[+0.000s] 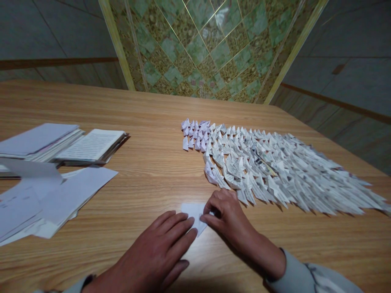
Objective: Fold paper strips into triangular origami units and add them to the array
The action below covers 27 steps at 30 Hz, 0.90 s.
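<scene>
A small white piece of paper [192, 210], partly folded, lies flat on the wooden table between my hands. My left hand [163, 244] rests over its left side, fingers stretched out and fingertips on the paper. With thumb and forefinger, my right hand [224, 211] pinches the paper's right edge, where a folded flap comes to a point at the bottom. Both hands cover parts of the sheet. Just beyond my right hand stand rows of small folded paper boats [262, 167], most of them printed, with a lilac-white group [195, 132] at the far left end.
Loose white sheets [82, 191] lie at the left of the table [146, 179]. Behind them sit a stack of papers [39, 138] and a smaller printed stack [91, 144]. A patterned green and gold tile panel [198, 44] rises beyond the table's far edge.
</scene>
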{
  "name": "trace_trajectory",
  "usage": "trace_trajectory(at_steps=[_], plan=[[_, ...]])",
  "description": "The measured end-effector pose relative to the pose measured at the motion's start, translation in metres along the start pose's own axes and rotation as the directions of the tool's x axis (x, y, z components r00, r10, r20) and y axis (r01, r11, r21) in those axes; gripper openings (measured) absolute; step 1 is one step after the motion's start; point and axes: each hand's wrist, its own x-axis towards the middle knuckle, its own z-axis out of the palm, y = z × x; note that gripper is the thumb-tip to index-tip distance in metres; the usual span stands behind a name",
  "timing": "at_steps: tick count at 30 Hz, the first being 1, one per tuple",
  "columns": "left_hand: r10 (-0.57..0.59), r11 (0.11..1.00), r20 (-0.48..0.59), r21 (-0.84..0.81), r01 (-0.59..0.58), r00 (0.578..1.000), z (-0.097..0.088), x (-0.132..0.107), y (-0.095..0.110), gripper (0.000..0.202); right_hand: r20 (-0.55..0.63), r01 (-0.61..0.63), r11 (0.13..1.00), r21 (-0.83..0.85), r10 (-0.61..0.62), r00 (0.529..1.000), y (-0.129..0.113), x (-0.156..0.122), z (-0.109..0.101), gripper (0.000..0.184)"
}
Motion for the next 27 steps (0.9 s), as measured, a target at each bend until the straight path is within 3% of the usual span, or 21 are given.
trace_trajectory(at_steps=[3,10,16,19,23,27], plan=[[0.006,1.0,0.008,0.01,-0.006,1.0,0.0,0.002,0.001,0.04,-0.003,-0.008,1.0,-0.009,0.008,1.0,-0.001,0.001,0.0,0.022],[-0.016,1.0,-0.023,0.013,0.016,1.0,0.002,0.003,0.002,0.028,-0.008,0.019,0.996,-0.082,-0.02,1.0,-0.006,0.001,-0.001,0.022],[-0.013,0.998,-0.041,0.053,0.016,0.999,0.004,-0.001,0.0,0.027,-0.088,0.135,0.939,-0.317,-0.171,0.981,0.0,0.0,-0.004,0.014],[0.006,0.999,-0.033,0.037,-0.004,0.999,0.0,-0.003,-0.005,0.026,-0.126,0.273,0.897,-0.347,-0.333,0.934,-0.004,-0.005,-0.006,0.01],[0.015,1.0,0.044,0.013,-0.015,0.999,-0.008,-0.003,-0.014,0.024,0.027,0.521,0.81,-0.27,-0.535,0.845,-0.015,-0.017,-0.004,0.017],[-0.001,1.0,0.03,0.009,0.001,1.0,-0.009,-0.003,-0.017,0.022,0.176,0.498,0.821,-0.278,-0.466,0.867,-0.019,-0.025,-0.006,0.015]])
